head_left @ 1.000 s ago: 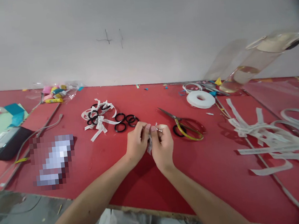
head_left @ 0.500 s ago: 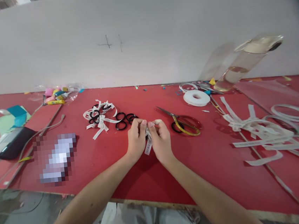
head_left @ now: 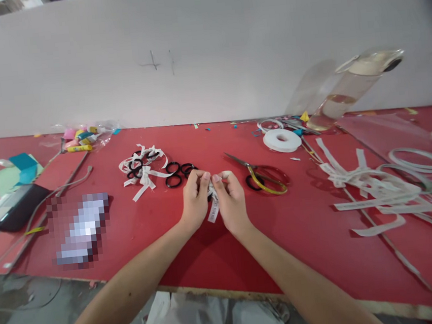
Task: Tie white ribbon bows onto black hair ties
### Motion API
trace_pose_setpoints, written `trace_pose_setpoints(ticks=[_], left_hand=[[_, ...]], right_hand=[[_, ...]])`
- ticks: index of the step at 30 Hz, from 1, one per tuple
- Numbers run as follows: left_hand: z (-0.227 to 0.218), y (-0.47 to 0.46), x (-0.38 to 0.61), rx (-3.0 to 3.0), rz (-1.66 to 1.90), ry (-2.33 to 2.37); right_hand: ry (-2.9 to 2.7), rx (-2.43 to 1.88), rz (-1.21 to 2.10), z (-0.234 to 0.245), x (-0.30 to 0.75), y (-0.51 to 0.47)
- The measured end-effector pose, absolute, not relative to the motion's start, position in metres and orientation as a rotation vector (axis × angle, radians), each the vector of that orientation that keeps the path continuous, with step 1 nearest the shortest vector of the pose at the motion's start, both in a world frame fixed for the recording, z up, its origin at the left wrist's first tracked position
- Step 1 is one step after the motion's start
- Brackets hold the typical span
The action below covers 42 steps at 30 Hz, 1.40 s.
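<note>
A white ribbon (head_left: 213, 210) with dark print hangs down between my hands, its upper part hidden by the fingers. My left hand (head_left: 196, 198) is closed in a pinch on it, thumb toward the middle. From the other side, my right hand (head_left: 232, 196) pinches the same ribbon, the thumbs almost touching. A bit of black shows at the fingers, perhaps a hair tie. Several black hair ties (head_left: 174, 180) lie just beyond my left hand. Farther left is a heap of hair ties with white ribbon bows (head_left: 145, 178). Scissors with yellow handles (head_left: 267, 182) lie right of my hands, over another black ring.
A white ribbon roll (head_left: 281, 140) lies at the back, near a leaning clear bottle (head_left: 354, 90). Loose white ribbon strips (head_left: 375, 187) spread over the right side. At left are a blurred phone (head_left: 83, 228), a cable and a dark case (head_left: 21, 206). A grey wall stands behind the red table.
The hands stay together in nearly the same place, with the ribbon still pinched. Its hanging end has shifted slightly, and the whole view has moved a little.
</note>
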<state>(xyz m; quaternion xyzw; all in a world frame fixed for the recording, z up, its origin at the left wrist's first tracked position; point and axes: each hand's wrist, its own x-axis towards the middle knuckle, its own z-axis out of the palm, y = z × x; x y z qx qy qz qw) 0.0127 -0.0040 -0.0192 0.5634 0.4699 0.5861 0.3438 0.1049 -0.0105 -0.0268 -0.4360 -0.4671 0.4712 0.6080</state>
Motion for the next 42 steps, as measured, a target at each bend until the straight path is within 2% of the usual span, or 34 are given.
trace_pose_setpoints(ticks=[4,11,17,31,42], left_hand=[[-0.020,-0.005,0.013,1.556,1.521,1.264],[-0.013,-0.007,0.014,1.414,1.585,1.149],[-0.013,-0.005,0.013,1.385,1.570,1.144],[-0.010,-0.007,0.013,1.200,1.525,1.049],[-0.012,0.000,0.008,1.212,1.496,1.112]], right_hand=[[-1.101,-1.037,1.042,-0.022,0.105,-0.013],[-1.024,-0.912,1.229,-0.025,0.107,-0.011],[-1.045,-0.968,1.184,-0.022,0.107,-0.012],[-0.941,-0.853,1.384,-0.024,0.107,-0.010],[-1.048,-0.932,1.093,-0.019,0.112,-0.008]])
